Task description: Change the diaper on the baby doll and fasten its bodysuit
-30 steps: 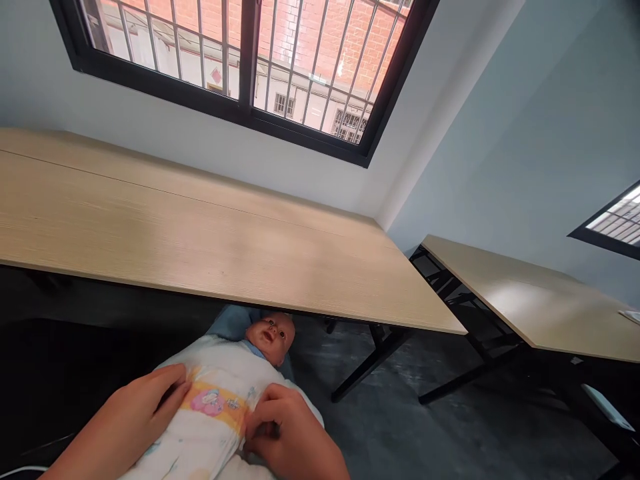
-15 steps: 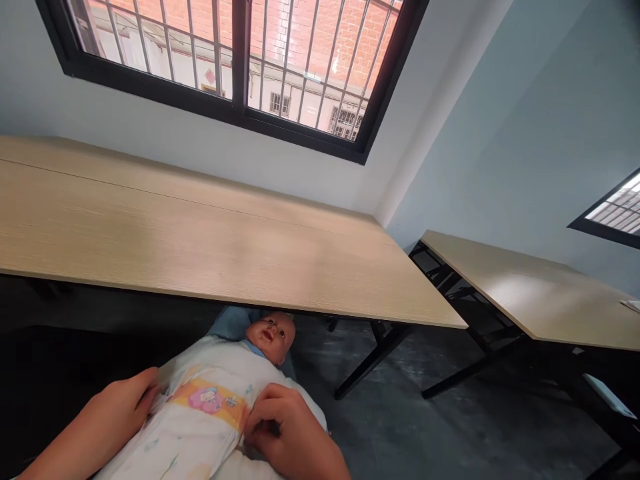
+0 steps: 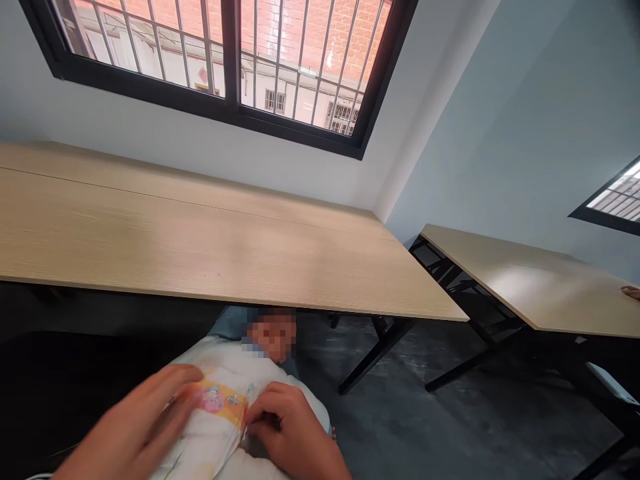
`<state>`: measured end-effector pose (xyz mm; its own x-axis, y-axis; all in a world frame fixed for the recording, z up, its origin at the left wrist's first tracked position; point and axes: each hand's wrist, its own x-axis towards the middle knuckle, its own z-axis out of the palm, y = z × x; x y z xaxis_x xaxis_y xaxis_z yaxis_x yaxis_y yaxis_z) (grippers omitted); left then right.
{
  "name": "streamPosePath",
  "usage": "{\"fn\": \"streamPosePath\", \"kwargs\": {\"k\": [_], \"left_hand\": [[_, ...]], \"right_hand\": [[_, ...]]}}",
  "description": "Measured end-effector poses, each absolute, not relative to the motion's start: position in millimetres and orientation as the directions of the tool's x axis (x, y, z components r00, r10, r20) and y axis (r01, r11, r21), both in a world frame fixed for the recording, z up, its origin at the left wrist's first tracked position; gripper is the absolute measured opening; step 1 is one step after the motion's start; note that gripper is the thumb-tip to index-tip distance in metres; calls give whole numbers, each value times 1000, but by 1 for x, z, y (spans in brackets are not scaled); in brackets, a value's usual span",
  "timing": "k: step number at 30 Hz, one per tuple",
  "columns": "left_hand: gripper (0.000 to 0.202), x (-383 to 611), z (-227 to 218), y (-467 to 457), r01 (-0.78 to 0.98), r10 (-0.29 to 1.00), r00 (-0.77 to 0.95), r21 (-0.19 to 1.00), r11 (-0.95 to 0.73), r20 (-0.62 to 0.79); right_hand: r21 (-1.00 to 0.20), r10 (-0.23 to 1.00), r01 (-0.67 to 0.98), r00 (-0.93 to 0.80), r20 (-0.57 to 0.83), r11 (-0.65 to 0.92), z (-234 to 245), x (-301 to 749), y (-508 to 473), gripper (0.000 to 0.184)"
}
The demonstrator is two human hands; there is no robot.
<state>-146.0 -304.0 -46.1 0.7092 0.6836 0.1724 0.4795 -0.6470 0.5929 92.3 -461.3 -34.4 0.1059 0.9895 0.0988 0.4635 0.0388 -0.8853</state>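
A baby doll (image 3: 227,355) lies on its back on my lap, its head near the table edge. Around its middle is a white diaper (image 3: 193,443) with an orange waistband that carries a pink cartoon picture. My left hand (image 3: 143,417) reaches over the left part of the waistband, its fingers stretched out and somewhat blurred. At the right end of the band, my right hand (image 3: 295,423) is curled in a pinch on the diaper's edge. Part of the diaper's left side is hidden behind my left hand.
A long light-wood table (image 3: 250,250) stands just ahead, under a barred window (image 3: 227,123). A second table (image 3: 525,280) is to the right, with part of a person's hand (image 3: 631,292) at its far edge. Black table legs (image 3: 377,355) stand on the dark floor.
My left hand has moved from the diaper's left side up and rightward onto the waistband, its fingers now extended. My right hand stays at the right end. A person's hand shows at the far right.
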Motion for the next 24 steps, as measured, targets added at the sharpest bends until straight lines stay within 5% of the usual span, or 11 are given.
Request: {"fn": "streamPosePath", "kwargs": {"k": [6, 11, 19, 24], "left_hand": [[52, -124, -66, -325, 460, 531, 847, 487, -743, 11], [51, -124, -63, -318, 436, 528, 848, 514, -739, 41], [52, -121, -58, -319, 473, 542, 840, 516, -714, -20], [49, -117, -51, -321, 451, 544, 837, 503, -738, 48]], "right_hand": [[-834, 995, 543, -61, 74, 95, -32, 104, -462, 26], [-771, 974, 635, -202, -100, 52, -32, 123, -468, 21], [-615, 872, 726, -42, -487, -308, -23, 140, -488, 18], [-629, 922, 686, 173, -348, -366, -9, 157, -477, 17]]}}
